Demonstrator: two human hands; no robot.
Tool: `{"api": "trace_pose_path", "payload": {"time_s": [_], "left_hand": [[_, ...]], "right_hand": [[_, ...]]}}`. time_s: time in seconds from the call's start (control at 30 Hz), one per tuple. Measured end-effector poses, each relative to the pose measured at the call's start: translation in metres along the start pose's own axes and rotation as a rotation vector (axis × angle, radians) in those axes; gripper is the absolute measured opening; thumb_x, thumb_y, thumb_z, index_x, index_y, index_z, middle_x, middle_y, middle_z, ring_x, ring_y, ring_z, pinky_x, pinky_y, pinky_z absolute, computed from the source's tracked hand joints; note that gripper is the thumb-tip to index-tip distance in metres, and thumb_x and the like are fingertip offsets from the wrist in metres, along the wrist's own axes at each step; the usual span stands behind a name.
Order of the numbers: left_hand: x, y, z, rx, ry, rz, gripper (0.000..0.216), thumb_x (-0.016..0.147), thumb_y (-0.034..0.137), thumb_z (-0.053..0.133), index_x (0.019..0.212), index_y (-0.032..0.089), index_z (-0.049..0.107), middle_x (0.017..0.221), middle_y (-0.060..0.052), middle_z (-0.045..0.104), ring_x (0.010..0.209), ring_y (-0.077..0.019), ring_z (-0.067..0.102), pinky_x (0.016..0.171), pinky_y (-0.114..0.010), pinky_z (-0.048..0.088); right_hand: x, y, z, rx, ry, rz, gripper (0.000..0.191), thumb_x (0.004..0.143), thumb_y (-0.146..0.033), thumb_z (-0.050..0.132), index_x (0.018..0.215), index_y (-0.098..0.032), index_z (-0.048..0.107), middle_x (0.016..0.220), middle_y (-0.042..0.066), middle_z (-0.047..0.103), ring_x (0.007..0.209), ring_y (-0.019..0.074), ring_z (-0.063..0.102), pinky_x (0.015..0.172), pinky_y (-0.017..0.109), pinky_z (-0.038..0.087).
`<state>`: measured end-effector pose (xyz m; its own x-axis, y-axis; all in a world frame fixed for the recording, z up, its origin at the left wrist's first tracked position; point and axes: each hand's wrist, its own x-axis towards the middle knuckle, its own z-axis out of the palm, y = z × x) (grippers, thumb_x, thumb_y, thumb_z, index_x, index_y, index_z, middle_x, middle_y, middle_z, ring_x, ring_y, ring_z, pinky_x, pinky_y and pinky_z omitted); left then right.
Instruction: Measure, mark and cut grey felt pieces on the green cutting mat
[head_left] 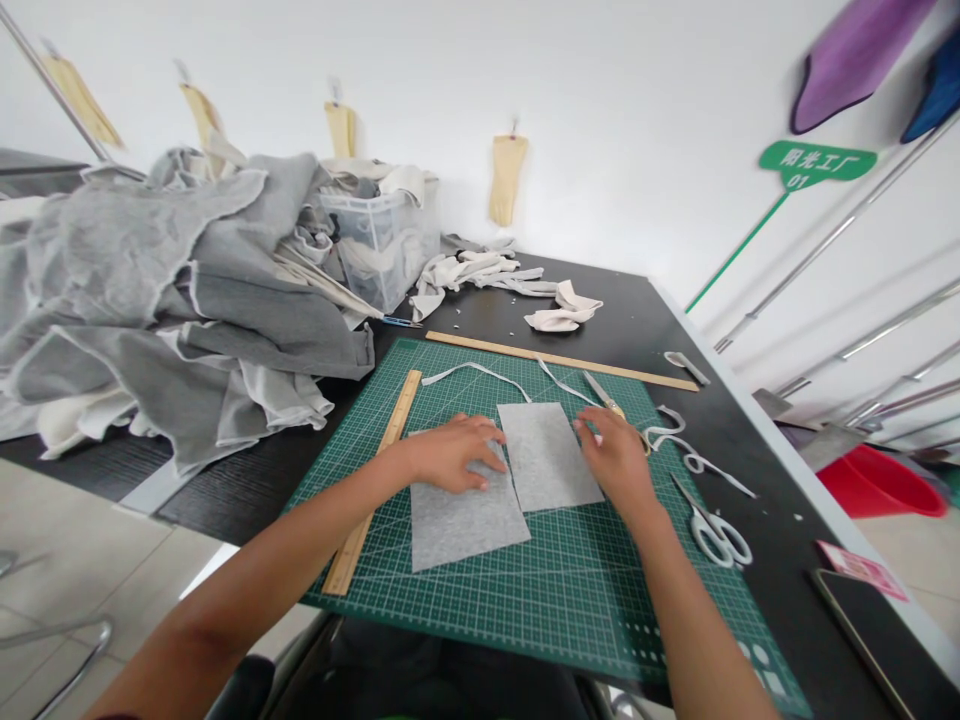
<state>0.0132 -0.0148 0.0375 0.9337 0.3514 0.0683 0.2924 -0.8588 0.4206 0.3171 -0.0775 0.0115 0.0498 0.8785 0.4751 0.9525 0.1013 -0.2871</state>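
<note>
Head view shows two gray bits of cloth on a green cutting mat (pixel 570 575), with a hand at each one. The left hand (pixel 456 455) is over the left gray piece (pixel 469 530), its fingers spread wide. The right hand (pixel 611 455) has bent fingers at the outer edge of the right gray piece (pixel 551 460); I cannot tell if they pinch it. The two pieces lie side by side, so close that I can't say if they touch.

The step looks like setting the cloth flat and lining up the edges. To my mind, the next move calls for soft, flat fingers, since thin cloth could bunch up.

A short wooden ruler (pixel 352 545) lies under the left arm, and a long one (pixel 562 360) lies across the far edge of the mat. White scissors (pixel 703 520) rest to the right. Behind is a black table (pixel 622 300) with a big heap of gray cloth (pixel 150 230) and a clear box (pixel 375 245) stuffed with more. A phone (pixel 877 640) lies near the right edge. Past the table are a white wall (pixel 637 120), a green sign (pixel 817 165) and a red tub (pixel 885 485).
</note>
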Motion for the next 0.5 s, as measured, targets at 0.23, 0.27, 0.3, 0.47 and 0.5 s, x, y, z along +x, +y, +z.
{"api": "trace_pose_path", "payload": {"time_s": [0.23, 0.27, 0.3, 0.47, 0.5], "left_hand": [[0.009, 0.012, 0.008, 0.011, 0.101, -0.069, 0.016, 0.088, 0.041, 0.069, 0.098, 0.032, 0.076, 0.126, -0.003, 0.064, 0.124, -0.03, 0.054, 0.103, -0.05, 0.038], [0.01, 0.015, 0.01, 0.016, 0.126, -0.09, 0.018, 0.088, 0.044, 0.068, 0.096, 0.03, 0.076, 0.122, -0.004, 0.066, 0.12, -0.0292, 0.056, 0.102, -0.049, 0.04], [0.011, 0.018, 0.013, 0.024, 0.147, -0.11, 0.021, 0.088, 0.046, 0.068, 0.095, 0.028, 0.076, 0.12, -0.005, 0.067, 0.118, -0.0289, 0.057, 0.101, -0.048, 0.04], [0.012, 0.022, 0.03, 0.079, 0.161, -0.086, 0.053, 0.088, 0.052, 0.066, 0.134, 0.027, 0.059, 0.142, -0.011, 0.055, 0.141, -0.0366, 0.039, 0.115, -0.055, 0.03], [0.011, 0.019, 0.033, 0.075, 0.149, -0.076, 0.058, 0.09, 0.052, 0.064, 0.141, 0.026, 0.053, 0.147, -0.011, 0.05, 0.145, -0.037, 0.034, 0.118, -0.055, 0.028]], "right_hand": [[-0.011, -0.046, 0.042, 0.186, -0.219, -0.232, 0.029, 0.097, -0.033, 0.057, 0.123, -0.023, 0.067, 0.141, 0.015, 0.059, 0.129, 0.0305, 0.054, 0.105, 0.051, 0.042], [-0.011, -0.045, 0.045, 0.166, -0.209, -0.211, 0.029, 0.097, -0.034, 0.057, 0.122, -0.023, 0.067, 0.141, 0.015, 0.059, 0.129, 0.0309, 0.054, 0.105, 0.051, 0.042], [-0.01, -0.043, 0.047, 0.149, -0.197, -0.191, 0.029, 0.097, -0.035, 0.058, 0.121, -0.023, 0.068, 0.14, 0.015, 0.06, 0.128, 0.031, 0.054, 0.104, 0.051, 0.042], [0.009, -0.024, 0.048, 0.098, -0.191, -0.189, 0.028, 0.094, -0.039, 0.061, 0.116, -0.023, 0.07, 0.135, 0.012, 0.063, 0.125, 0.0292, 0.056, 0.1, 0.047, 0.044], [0.014, -0.02, 0.048, 0.095, -0.195, -0.196, 0.028, 0.094, -0.04, 0.061, 0.115, -0.024, 0.07, 0.134, 0.011, 0.064, 0.124, 0.0286, 0.057, 0.1, 0.047, 0.044]]}}
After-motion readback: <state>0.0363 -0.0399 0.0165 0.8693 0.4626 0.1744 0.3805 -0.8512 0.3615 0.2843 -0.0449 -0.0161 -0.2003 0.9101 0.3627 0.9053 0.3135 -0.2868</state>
